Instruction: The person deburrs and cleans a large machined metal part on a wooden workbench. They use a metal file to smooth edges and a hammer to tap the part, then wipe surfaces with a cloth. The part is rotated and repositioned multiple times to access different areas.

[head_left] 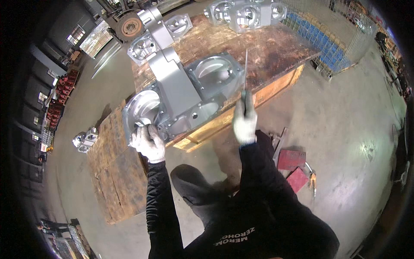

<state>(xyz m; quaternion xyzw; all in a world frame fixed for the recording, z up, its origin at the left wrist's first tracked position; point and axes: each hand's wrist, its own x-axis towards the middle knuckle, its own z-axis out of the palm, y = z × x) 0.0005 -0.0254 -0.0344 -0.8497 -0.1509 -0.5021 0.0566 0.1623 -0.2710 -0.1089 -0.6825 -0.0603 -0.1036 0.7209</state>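
A large grey cast-metal housing (185,93) with round openings lies on a worn wooden bench (276,47). My left hand (148,142), in a white knit glove, grips the housing's near-left rim by the round flange. My right hand (244,123), gloved too, is shut on the handle of a long thin file (245,69). The file's blade points up and away, over the housing's right edge.
More grey castings (243,13) stand at the bench's far edge and a small one (85,140) lies on the floor at left. A lower wooden board (116,172) lies near left. Red blocks (291,159) and pliers (311,179) are on the concrete floor at right. A wire-mesh cage (332,34) stands beyond.
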